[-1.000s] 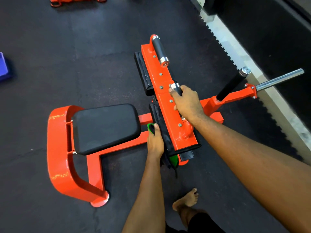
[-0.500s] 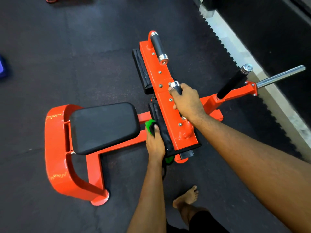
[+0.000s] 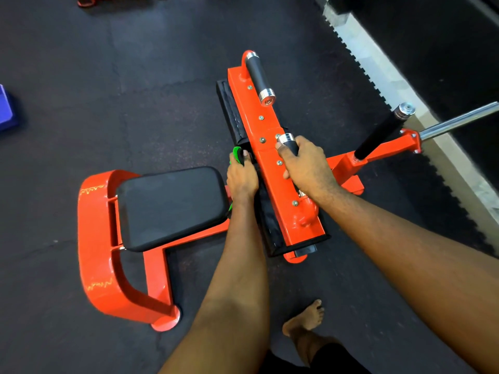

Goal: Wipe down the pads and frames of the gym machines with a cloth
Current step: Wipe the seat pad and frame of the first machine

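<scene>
An orange gym machine (image 3: 94, 238) stands on the dark floor, with a black seat pad (image 3: 170, 209) at the left. An orange bar (image 3: 272, 168) runs over long black knee pads (image 3: 229, 109). My left hand (image 3: 241, 179) presses a green cloth (image 3: 237, 155) against the near knee pad's side, fingers curled round it. My right hand (image 3: 305, 163) grips the near black handle (image 3: 289, 143) on the bar. A second black handle (image 3: 258, 76) sticks up further along the bar.
A black lever grip (image 3: 378, 136) and a chrome weight peg (image 3: 459, 121) stick out to the right. A pale floor strip (image 3: 391, 71) edges the mats at the right. My bare foot (image 3: 305, 319) stands below the machine. A blue object (image 3: 4, 109) lies at the left edge.
My left hand has slid the green cloth forward along the side of the knee pad, away from me. My right hand has kept its hold on the handle.
</scene>
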Tool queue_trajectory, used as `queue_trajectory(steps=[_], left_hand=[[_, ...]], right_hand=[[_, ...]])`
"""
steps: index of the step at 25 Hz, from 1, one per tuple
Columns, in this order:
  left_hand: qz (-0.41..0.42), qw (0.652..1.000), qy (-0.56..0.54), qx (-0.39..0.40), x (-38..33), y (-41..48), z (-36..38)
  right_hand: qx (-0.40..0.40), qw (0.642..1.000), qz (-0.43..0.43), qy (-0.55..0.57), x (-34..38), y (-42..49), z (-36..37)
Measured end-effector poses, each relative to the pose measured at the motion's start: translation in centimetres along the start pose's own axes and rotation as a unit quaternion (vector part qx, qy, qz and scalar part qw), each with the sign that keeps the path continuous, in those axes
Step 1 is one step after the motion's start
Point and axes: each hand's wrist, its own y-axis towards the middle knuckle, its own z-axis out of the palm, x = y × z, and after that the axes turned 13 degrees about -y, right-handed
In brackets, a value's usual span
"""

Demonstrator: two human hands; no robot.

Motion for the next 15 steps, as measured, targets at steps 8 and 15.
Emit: queue_trajectory(steps=[8,15], left_hand=[[0.019,0.989,-0.148,-0.014,6.8,-7.6,-0.8],[0.072,0.997,-0.003,0.040,1.9,-0.7,-1.0]], right_hand=[[-0.003,1.000,0.002,0.005,0.0,0.0,0.1],[-0.011,1.000,-0.003,0.007,-0.2,0.4,0.2]])
